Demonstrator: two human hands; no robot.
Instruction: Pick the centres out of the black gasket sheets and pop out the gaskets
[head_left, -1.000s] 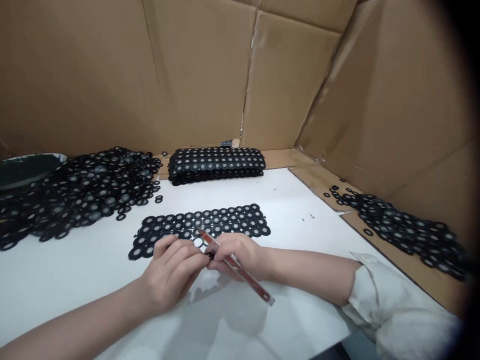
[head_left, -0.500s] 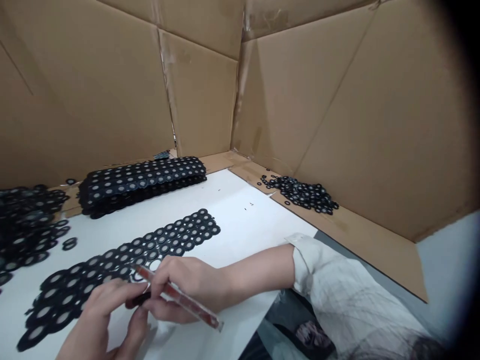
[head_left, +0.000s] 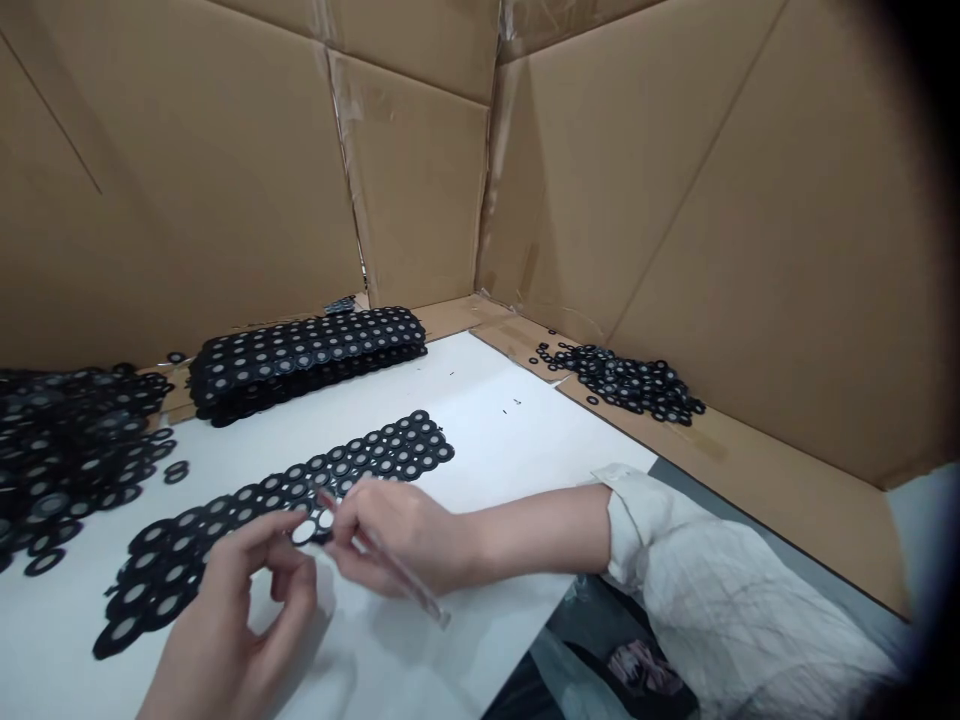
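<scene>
A sheet of joined black rings with pale centres (head_left: 225, 520) lies slantwise on the white board. My right hand (head_left: 405, 535) is closed round a slim clear stick with a reddish core (head_left: 409, 580), slanting across the fingers above the sheet's near edge. My left hand (head_left: 247, 610) has its thumb and index finger apart, with nothing visible between them. The index fingertip is close to a white-centred ring (head_left: 304, 532) at the sheet's near edge; whether it touches is unclear. My right fingers hide part of the sheet.
Loose black rings (head_left: 67, 460) are heaped at the left. A curled stack of ring sheets (head_left: 307, 350) stands at the back. More small rings (head_left: 630, 382) lie on the cardboard strip at right. Cardboard walls (head_left: 420, 180) enclose the far sides of the white board (head_left: 495, 470).
My left fingers have let go of a small dark piece pinched near the right hand and spread apart. My right hand and the stick have moved slightly towards the sheet. The view has shifted.
</scene>
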